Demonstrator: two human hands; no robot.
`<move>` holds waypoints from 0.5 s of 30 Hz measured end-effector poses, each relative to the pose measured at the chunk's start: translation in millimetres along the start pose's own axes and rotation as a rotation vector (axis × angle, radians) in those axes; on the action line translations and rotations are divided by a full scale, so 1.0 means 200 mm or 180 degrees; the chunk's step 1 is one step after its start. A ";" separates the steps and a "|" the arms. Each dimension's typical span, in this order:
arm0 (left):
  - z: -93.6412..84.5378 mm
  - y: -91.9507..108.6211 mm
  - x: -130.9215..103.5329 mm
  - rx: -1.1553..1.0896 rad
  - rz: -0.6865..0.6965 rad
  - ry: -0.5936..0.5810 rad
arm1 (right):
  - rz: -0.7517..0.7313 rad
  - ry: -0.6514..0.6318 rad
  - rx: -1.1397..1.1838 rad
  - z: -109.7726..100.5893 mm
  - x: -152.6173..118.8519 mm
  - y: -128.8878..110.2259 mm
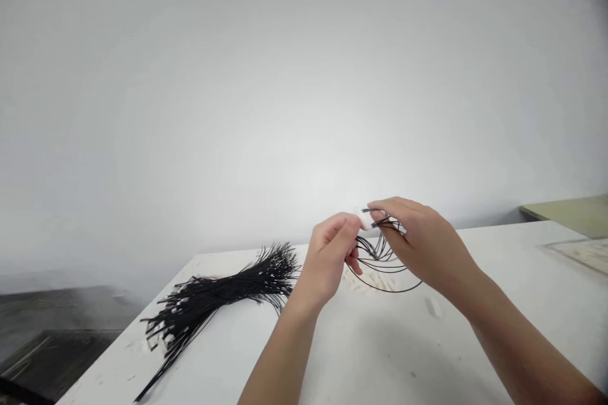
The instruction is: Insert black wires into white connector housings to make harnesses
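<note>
the white table (380,354) offers open surface at the lower centre of the frame, between the two forearms, and at the right, past the right forearm. a wide black wire bundle (223,291) blocks the lower left of the table, and loose pale pieces (373,281) lie beneath the looped wires (394,290) right of centre. above, the wall (304,88) closes off the rear.

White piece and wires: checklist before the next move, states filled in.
1. White piece between left hand and right hand: ok.
2. Wires free of crossings: not ok, loops cross.
3. Wire ends seated in white piece: cannot tell, blurred.
4. Loops off table: cannot tell from this view.
5. Black bundle on table, not gripped: ok.
</note>
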State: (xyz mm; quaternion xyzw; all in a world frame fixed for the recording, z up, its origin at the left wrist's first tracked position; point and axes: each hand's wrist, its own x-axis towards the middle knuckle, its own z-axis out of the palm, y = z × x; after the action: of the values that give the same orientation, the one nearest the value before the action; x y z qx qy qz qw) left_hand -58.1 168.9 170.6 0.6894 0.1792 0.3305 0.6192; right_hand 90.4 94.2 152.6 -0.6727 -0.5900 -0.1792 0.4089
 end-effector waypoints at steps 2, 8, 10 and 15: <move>-0.04 0.03 -0.01 0.0225 0.0110 0.0185 | 0.0536 0.0112 0.0537 -0.02 0.01 0.03; -0.24 0.08 -0.01 0.0394 0.0871 0.1158 | 0.1624 0.1732 0.2647 -0.20 0.04 0.14; -0.30 0.09 -0.01 0.0238 0.1002 0.1430 | 0.1740 0.1936 0.3160 -0.26 0.05 0.16; -0.36 0.10 -0.01 -0.0248 0.0925 0.1464 | 0.1679 0.2006 0.3723 -0.31 0.06 0.19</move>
State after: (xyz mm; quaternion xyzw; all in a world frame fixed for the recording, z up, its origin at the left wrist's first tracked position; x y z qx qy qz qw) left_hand -111.0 217.2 191.2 0.5904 0.2014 0.5703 0.5344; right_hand 144.3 56.6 186.2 -0.3797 -0.2609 0.0857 0.8834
